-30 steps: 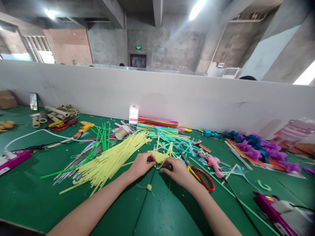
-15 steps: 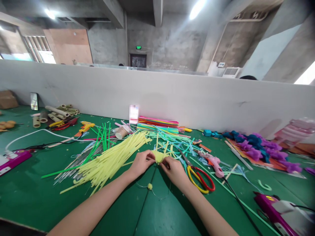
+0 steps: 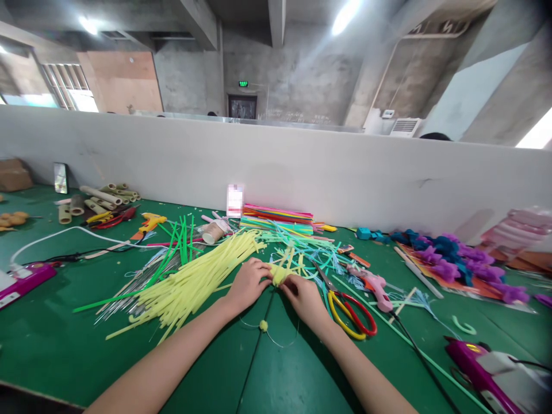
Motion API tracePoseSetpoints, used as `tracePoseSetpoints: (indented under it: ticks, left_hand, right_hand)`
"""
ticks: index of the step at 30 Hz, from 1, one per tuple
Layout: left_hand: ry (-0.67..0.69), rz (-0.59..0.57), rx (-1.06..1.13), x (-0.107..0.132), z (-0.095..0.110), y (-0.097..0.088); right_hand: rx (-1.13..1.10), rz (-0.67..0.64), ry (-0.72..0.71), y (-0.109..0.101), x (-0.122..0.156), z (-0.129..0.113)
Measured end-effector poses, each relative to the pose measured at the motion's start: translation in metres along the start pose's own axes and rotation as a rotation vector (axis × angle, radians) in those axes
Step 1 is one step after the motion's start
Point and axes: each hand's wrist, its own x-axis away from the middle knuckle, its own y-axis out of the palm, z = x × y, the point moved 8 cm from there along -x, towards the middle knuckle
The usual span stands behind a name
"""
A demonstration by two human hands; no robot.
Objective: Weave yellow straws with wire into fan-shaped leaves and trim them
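Both my hands meet over the middle of the green table around a small yellow pipe-cleaner piece [image 3: 279, 275] with loose stems sticking out beyond it. My left hand [image 3: 250, 283] pinches its left side, fingertips closed. My right hand [image 3: 304, 293] pinches the right side between thumb and fingers. Just below the hands, a small yellow ball [image 3: 263, 326] sits on a thin wire loop. Beside my left hand lies a large bundle of yellow pipe cleaners [image 3: 202, 276]. Scissors [image 3: 351, 313] with red and yellow handles lie right of my right hand.
A pink glue gun [image 3: 375, 287] lies beyond the scissors, its black cord trailing forward. A yellow glue gun [image 3: 152, 221], green stems [image 3: 183, 244] and bamboo tubes [image 3: 106, 198] are left. Purple power strips [image 3: 32, 279] flank both sides. A white partition [image 3: 172, 158] borders the back.
The yellow piece has turned slightly, and its projecting stems lean differently. My left fingers have shifted a little and rise higher at the knuckles; my right hand stays almost in place.
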Motion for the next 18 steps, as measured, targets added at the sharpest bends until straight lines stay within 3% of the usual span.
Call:
tracePoseSetpoints:
  ticks: [4, 11, 18]
  left_hand:
    - [0.051, -0.025, 0.047, -0.003, 0.005, 0.000]
    - [-0.030, -0.035, 0.178, -0.006, -0.001, 0.003]
    - [0.038, -0.034, 0.166, -0.004, 0.005, 0.007]
  right_hand:
    - [0.013, -0.001, -0.009, 0.000, 0.000, -0.002]
    - [0.088, -0.003, -0.041, 0.002, 0.001, -0.006]
    - [0.270, -0.024, -0.050, 0.005, 0.003, -0.016]
